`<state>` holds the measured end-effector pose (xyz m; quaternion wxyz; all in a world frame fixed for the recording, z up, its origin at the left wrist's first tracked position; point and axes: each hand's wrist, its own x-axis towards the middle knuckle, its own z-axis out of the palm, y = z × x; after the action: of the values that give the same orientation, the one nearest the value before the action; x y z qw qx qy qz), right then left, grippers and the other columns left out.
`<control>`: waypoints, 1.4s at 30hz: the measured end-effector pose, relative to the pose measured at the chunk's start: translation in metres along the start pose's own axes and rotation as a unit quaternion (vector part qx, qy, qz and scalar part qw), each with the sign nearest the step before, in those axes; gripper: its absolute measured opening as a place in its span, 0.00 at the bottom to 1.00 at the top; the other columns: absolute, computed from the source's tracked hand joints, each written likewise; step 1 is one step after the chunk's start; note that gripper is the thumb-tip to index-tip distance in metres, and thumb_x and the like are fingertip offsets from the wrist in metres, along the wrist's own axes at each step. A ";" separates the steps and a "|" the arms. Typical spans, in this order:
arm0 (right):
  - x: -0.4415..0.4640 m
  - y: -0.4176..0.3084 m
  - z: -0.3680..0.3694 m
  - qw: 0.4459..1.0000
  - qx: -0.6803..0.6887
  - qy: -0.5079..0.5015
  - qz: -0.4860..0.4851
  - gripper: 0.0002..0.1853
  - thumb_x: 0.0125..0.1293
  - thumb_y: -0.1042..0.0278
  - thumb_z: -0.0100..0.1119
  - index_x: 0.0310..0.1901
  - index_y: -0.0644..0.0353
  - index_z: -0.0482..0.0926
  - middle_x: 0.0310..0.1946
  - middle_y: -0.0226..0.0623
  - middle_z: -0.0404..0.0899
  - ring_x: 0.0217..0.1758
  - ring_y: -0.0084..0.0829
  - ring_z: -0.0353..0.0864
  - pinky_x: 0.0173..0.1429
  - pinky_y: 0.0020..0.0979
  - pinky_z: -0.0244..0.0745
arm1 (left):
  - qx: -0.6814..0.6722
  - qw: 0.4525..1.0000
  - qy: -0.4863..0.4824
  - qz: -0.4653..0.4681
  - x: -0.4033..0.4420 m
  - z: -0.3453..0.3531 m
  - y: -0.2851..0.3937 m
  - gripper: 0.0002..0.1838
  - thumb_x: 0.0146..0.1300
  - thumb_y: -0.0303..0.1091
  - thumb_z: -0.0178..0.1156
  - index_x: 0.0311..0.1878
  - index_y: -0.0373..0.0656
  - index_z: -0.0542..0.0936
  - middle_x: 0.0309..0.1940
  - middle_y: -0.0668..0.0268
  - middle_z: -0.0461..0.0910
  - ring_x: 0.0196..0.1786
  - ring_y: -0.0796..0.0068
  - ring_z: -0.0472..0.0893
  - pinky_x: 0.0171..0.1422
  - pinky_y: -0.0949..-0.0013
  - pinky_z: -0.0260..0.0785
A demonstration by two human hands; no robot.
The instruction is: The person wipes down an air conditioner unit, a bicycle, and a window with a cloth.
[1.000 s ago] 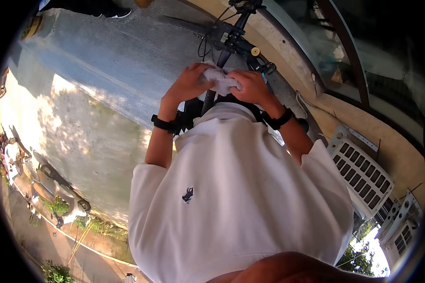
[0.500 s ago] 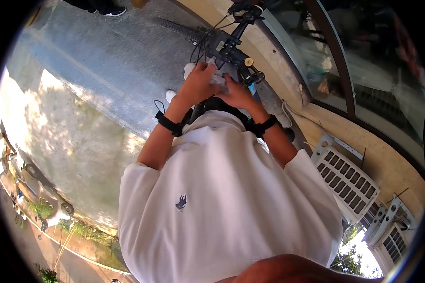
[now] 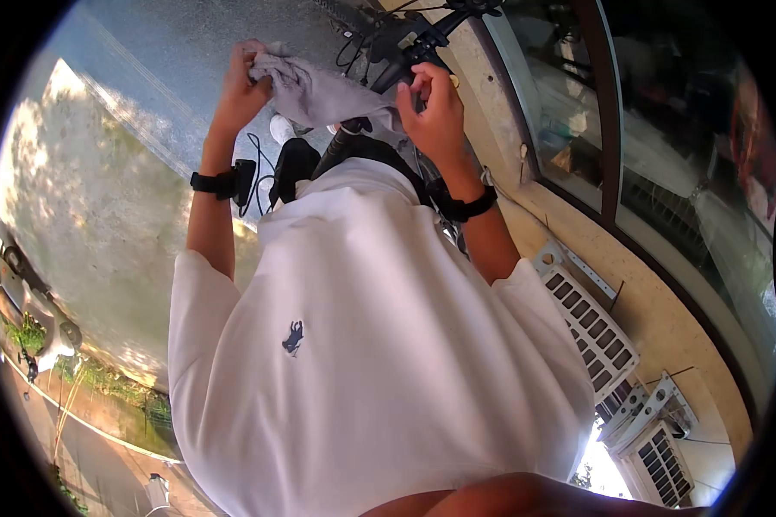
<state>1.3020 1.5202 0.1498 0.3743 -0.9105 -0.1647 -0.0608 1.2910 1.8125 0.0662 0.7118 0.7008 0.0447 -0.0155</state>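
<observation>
A grey towel-like cloth stretches between my two hands, in front of my waist and above the bicycle. My left hand is closed on its bunched left end. At the cloth's right end is my right hand, thumb and bent fingers apart with a gap between them. The cloth's edge meets or passes behind the right thumb; contact is hard to make out. Just beyond the right hand, the bicycle's black handlebar and stem show, with cables. The cloth hides part of the frame.
A wall with a large window runs along my right. Slatted outdoor units on metal brackets jut from it. Sunlit pavement lies to my left, with parked two-wheelers at its far edge. A white shoe shows below.
My hands were close together around the crumpled cloth. They have moved apart, the left hand outward to the left, and the cloth is now spread. The view has shifted too.
</observation>
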 end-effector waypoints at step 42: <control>0.218 0.181 -0.045 0.885 -0.444 -0.033 -0.134 0.23 0.70 0.42 0.43 0.36 0.46 0.86 0.31 0.38 0.85 0.46 0.42 0.81 0.72 0.49 0.53 | 0.176 0.963 -0.190 -0.072 -0.038 0.039 -0.076 0.21 0.64 0.51 0.64 0.51 0.48 0.77 0.40 0.52 0.82 0.44 0.49 0.81 0.48 0.55 0.72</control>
<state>1.5694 1.4235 0.1130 -0.0864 -0.9523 -0.2531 -0.1470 1.2483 1.7705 -0.0057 0.5696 0.7941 -0.0443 -0.2072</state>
